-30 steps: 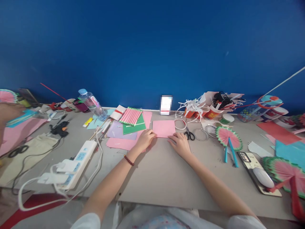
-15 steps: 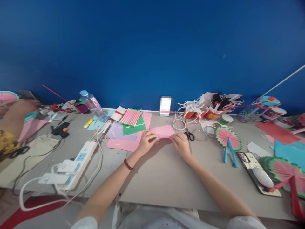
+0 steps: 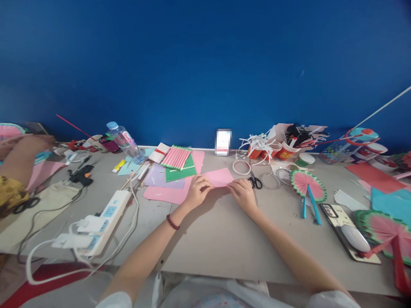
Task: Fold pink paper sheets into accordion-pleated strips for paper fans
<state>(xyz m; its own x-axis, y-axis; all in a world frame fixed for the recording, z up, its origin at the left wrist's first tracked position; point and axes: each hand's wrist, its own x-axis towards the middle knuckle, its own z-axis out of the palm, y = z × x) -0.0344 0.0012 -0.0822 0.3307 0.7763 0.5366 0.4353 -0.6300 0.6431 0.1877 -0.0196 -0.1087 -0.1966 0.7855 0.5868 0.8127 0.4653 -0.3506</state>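
Some pleated paper (image 3: 176, 157) lay left of centre on the table (image 3: 218, 239), beyond the left hand (image 3: 198, 188), which pinched the left end of a pink sheet's (image 3: 220, 176) near edge between thumb and fingers. The sheet, mid-table, looked light, thin and easily creased or torn, so a gentle hold at each end seemed soundest. The right hand (image 3: 243, 192) pinched the other end, near black scissors (image 3: 254, 182).

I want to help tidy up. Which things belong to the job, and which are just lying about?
Belongs to the job:
pink sheet, held by the left hand and right hand
pleated pink paper, probably

Seemingly just lying about:
bottle
power strip
white mouse, on the phone
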